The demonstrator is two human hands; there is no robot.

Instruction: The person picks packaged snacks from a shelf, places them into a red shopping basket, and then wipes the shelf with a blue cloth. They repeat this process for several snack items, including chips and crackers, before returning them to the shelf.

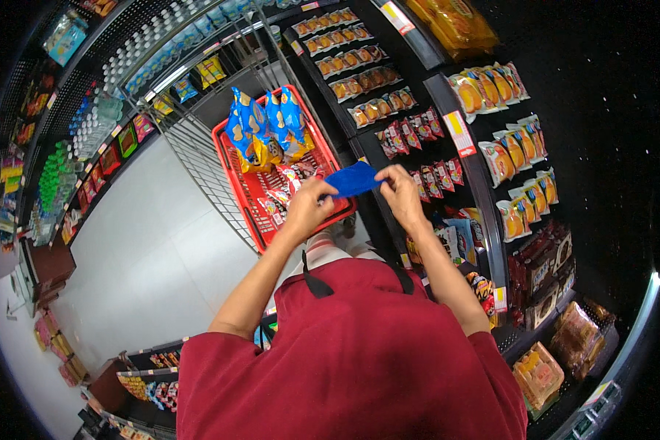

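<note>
A blue cloth [353, 180] is stretched between my two hands at about waist height. My left hand [311, 204] pinches its left end, and my right hand [400, 191] grips the right end. Below and beyond them a red plastic basket [232, 190] rests at the near end of a wire shopping cart. Several blue and yellow snack bags [267, 126] stand upright at the basket's far side. Nearer me in the basket lie red and white snack packets [278, 197], partly hidden behind my left hand.
The metal cart [195, 151] reaches ahead to the left. Close on my right, dark shelves carry rows of packaged cakes [382, 107], small red packets [410, 132] and larger wrapped breads [509, 154]. Bottles [49, 181] line the curved shelf across the grey tiled floor [143, 258].
</note>
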